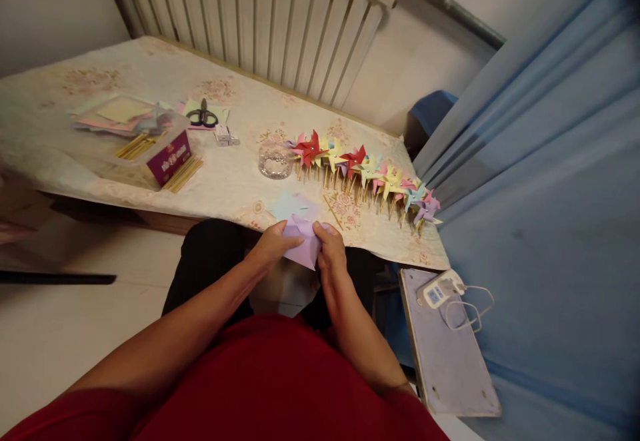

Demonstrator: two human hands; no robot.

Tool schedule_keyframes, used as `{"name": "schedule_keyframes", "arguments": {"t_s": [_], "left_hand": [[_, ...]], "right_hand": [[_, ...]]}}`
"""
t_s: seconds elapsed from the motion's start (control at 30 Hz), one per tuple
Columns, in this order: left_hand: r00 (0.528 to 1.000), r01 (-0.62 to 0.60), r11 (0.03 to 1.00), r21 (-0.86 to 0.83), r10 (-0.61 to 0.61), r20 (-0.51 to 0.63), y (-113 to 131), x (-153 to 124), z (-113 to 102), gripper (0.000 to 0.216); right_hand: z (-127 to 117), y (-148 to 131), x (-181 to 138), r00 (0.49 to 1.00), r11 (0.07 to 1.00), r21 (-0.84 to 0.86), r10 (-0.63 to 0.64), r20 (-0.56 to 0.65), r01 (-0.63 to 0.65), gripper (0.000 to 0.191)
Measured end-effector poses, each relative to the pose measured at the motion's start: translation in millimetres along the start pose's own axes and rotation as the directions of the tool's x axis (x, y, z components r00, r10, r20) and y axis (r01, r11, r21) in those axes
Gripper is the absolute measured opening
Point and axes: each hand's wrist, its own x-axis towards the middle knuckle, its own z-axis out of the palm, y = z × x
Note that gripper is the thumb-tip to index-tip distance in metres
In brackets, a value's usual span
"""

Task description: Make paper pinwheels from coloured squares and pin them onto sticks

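The thin, lilac, partly curled paper sheet (307,256) is held just off the near edge of the long table with a pale floral cover (235,178). The person's left hand (274,241) pinches its left side, the right hand (331,246) its upper right; the undersides are hidden. It looks light, soft and easily creased or torn, so gentle thumb-and-finger holds near the edges should suit it.

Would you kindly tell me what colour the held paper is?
The held paper is light purple, showing best in the head view.
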Motion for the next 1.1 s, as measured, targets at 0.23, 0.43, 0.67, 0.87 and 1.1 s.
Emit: {"name": "schedule_keyframes", "arguments": {"t_s": [0.23,0.43,0.67,0.87,1.1], "left_hand": [[0.999,0.029,0.997,-0.067,-0.031,-0.026,0,0,-2,0.046],[0.985,0.018,0.999,-0.043,-0.025,-0.168,-3,5,-7,0.040],[0.977,-0.013,0.992,-0.127,-0.014,-0.215,-9,9,-6,0.031],[0.992,0.057,0.970,-0.237,-0.081,-0.093,-5,6,-1,0.030],[0.993,0.105,0.977,-0.183,-0.112,-0.027,1,-3,3,0.023]], "right_hand": [[-6,6,0,0.999,0.994,-0.113,0.019,0.034,-0.015,0.039],[-17,-8,-2,0.955,0.898,-0.401,-0.257,-0.148,0.179,0.036],[-14,-11,-40,0.660,0.266,-0.707,-0.657,0.364,0.655,0.023],[-17,8,-42,0.579,-0.128,-0.698,-0.465,0.670,0.705,0.047],[-24,15,-33,0.604,-0.097,-0.704,-0.440,0.665,0.704,0.045]]}}
